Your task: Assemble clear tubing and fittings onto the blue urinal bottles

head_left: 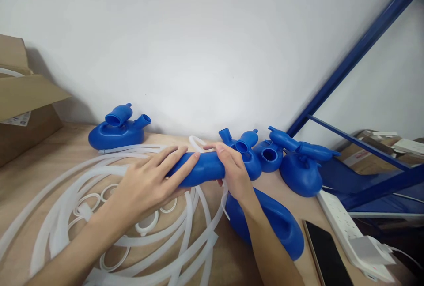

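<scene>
A blue plastic funnel piece [202, 167] is held level between my two hands above the table. My left hand [160, 173] wraps round its left end with the fingers lying over the top. My right hand [233, 169] grips its right end, the thumb on the near side; that end is hidden by the fingers. A thin white strip or tube [225, 202] hangs below my right hand; whether it is held there I cannot tell. Under my right forearm lies a blue plastic urinal bottle [274, 222] with a loop handle. Loops of translucent hose [185, 250] spread beneath my left hand.
White rings [147, 223] lie among the hoses. Blue bottles stand at the back left [115, 136] and back right [300, 173], with funnel pieces on them. A phone [326, 250], a power strip [347, 228] and a blue metal rack [357, 52] are right; a cardboard box [29, 118] is left.
</scene>
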A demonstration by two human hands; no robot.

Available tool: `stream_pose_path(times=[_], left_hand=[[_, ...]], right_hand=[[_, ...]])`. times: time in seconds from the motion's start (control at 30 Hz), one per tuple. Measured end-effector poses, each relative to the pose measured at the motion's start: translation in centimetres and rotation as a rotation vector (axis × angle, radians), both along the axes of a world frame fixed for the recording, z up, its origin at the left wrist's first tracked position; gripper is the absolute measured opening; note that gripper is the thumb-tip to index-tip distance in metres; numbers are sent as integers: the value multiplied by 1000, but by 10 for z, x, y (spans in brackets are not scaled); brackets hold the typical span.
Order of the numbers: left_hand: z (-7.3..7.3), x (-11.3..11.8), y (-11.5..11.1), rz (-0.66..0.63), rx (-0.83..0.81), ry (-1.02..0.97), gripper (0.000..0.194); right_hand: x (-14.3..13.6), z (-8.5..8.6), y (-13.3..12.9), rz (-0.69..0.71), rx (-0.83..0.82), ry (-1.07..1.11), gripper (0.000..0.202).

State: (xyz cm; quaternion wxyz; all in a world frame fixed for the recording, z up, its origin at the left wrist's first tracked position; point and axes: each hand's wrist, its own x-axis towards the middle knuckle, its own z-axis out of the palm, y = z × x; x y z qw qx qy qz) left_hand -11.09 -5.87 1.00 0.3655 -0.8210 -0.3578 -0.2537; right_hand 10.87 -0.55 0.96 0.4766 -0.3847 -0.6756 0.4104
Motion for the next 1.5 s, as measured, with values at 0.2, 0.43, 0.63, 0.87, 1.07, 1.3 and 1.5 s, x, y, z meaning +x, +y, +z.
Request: stream_pose_path(times=[0.2, 0.43, 0.63, 0.87, 1.07, 1.3, 1.5], left_hand=[[-11, -17, 4, -90, -44, -75, 54], [2, -8, 12, -205, -788, -561, 65], [15, 3, 18, -304, -1418, -709, 51], [19, -11, 15, -45, -975, -859, 80], [16, -22, 15, 85, -720, -853, 87], [22, -27, 11, 45, -686, -857, 79], [18, -26, 10, 55, -684, -898, 76]], right_hand=[[-5, -5, -2, -8, 345, -69, 36], [5, -6, -3, 41, 725, -260, 42], [24, -1, 7, 244, 885, -312, 51], [14, 5, 5, 27, 287, -165, 77], [-3, 4, 2, 87, -64, -5, 57], [-3, 3, 1, -24, 100, 104, 33], [-13, -4, -5, -161, 349, 248, 14]])
